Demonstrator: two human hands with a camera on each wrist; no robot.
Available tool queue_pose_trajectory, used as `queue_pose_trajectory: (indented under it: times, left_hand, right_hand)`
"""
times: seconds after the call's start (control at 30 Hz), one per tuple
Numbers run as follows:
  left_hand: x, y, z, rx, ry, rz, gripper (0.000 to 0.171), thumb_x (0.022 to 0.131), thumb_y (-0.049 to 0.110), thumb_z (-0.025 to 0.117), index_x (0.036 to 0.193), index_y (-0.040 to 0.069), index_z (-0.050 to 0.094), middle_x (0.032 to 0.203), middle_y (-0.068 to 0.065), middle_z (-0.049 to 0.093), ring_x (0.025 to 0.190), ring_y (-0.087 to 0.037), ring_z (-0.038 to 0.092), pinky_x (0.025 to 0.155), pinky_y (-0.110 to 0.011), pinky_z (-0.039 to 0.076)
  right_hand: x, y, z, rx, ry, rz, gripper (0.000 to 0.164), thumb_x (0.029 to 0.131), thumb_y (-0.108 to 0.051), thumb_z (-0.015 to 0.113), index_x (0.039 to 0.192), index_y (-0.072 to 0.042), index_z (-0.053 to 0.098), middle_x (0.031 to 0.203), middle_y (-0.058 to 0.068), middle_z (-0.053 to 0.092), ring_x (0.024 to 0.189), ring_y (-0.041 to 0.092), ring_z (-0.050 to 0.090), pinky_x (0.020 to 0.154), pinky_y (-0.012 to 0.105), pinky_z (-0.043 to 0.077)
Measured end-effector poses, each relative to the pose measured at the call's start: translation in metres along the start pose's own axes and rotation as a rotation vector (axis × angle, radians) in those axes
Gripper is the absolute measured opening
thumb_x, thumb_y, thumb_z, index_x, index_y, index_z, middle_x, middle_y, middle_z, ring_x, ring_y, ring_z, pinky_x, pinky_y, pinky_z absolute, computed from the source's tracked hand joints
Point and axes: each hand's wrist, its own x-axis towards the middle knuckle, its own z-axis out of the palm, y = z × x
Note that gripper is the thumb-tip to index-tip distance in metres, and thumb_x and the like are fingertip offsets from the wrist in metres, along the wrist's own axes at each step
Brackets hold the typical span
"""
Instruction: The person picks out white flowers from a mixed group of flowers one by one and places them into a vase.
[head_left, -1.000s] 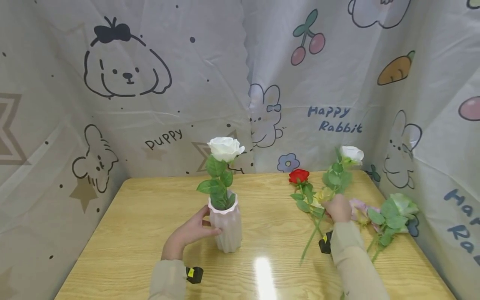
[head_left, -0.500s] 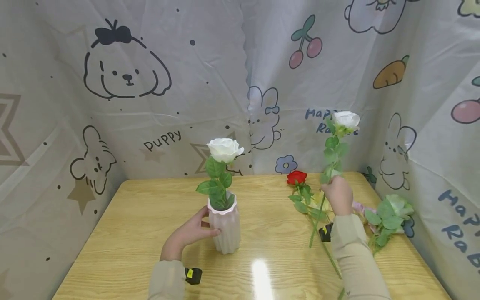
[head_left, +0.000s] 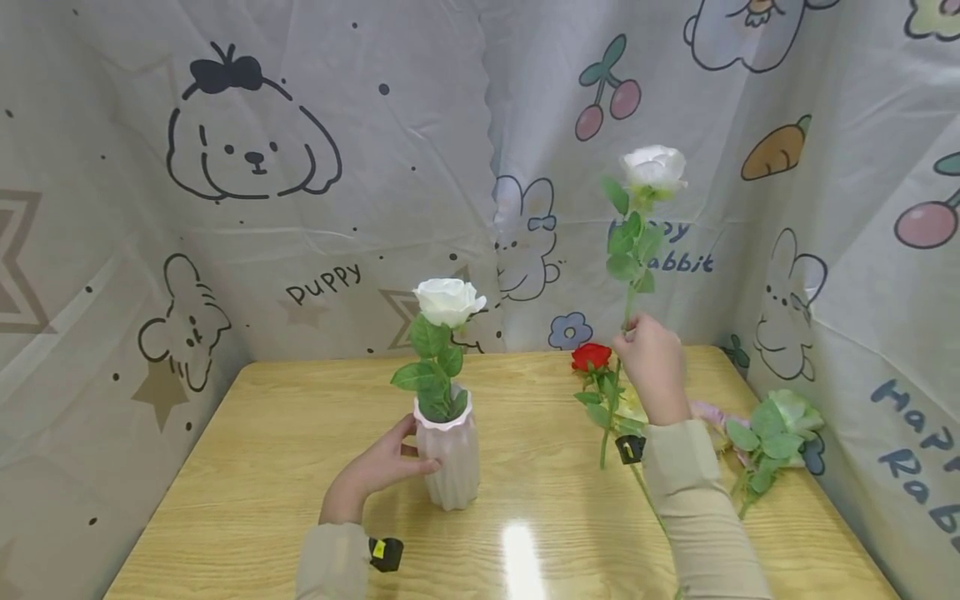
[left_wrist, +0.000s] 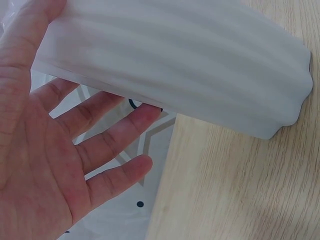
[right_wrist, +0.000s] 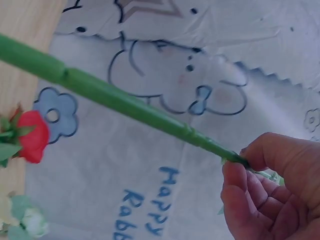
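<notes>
A pale pink fluted vase (head_left: 448, 467) stands on the table with a white rose (head_left: 450, 302) and its green leaves upright in it. My left hand (head_left: 386, 458) holds the vase from the left, the thumb across its front and the other fingers against its far side; the left wrist view shows these fingers (left_wrist: 110, 140) spread along the wall (left_wrist: 175, 55). Above the table my right hand (head_left: 654, 367) pinches the stem (right_wrist: 125, 105) of a second white rose (head_left: 654, 168) between thumb and fingers. That rose stands nearly upright, bloom high, its stem end hanging lower left of the hand.
A red rose (head_left: 591, 357) and a yellow flower (head_left: 630, 407) lie behind and left of my right wrist. Further right lie a pink flower (head_left: 716, 414) and a pale green rose (head_left: 797, 412). Printed curtains (head_left: 420, 192) rise behind and beside the wooden table (head_left: 300, 417).
My right hand has lifted the second white rose from among the lying flowers and carried it up and to the left. My left hand stays on the vase.
</notes>
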Motion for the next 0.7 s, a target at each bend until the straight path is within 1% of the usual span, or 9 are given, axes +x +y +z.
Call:
queue_pose_trajectory:
  times: [0.13,0.37,0.53,0.7]
  left_hand:
    - [0.001,-0.001,0.000,-0.015,-0.002,0.003,0.084,0.076,0.029,0.072,0.140,0.008,0.021,0.131,-0.016,0.037,0.106,-0.034,0.048,0.081,-0.042,0.046]
    - [0.000,-0.002,0.001,-0.026,-0.001,-0.006,0.084,0.076,0.028,0.072,0.140,0.008,0.021,0.132,-0.016,0.036,0.107,-0.034,0.048,0.082,-0.042,0.046]
    - [0.001,-0.002,0.001,-0.001,0.010,-0.007,0.082,0.076,0.029,0.072,0.139,0.009,0.023,0.130,-0.015,0.038,0.107,-0.034,0.048,0.082,-0.043,0.046]
    - [0.002,-0.001,0.001,0.009,0.015,-0.013,0.081,0.076,0.028,0.072,0.138,0.010,0.025,0.128,-0.014,0.039,0.107,-0.033,0.048,0.082,-0.043,0.046]
  right_hand:
    - [0.000,-0.020,-0.001,0.053,0.012,-0.014,0.015,0.080,-0.006,0.052,0.089,0.005,0.056,0.075,0.015,0.061,0.060,0.025,0.052,0.056,0.038,0.044]
    - [-0.003,-0.045,-0.001,0.096,0.063,-0.096,0.015,0.080,-0.005,0.054,0.091,0.005,0.057,0.076,0.014,0.064,0.064,0.026,0.059,0.059,0.037,0.048]
    - [-0.007,-0.063,-0.009,0.109,0.070,-0.136,0.016,0.082,-0.006,0.055,0.095,0.003,0.057,0.079,0.014,0.065,0.067,0.026,0.061,0.059,0.036,0.049]
    - [-0.013,-0.083,-0.017,0.141,0.082,-0.181,0.016,0.083,-0.008,0.056,0.096,0.002,0.058,0.077,0.012,0.064,0.063,0.023,0.059,0.056,0.033,0.048]
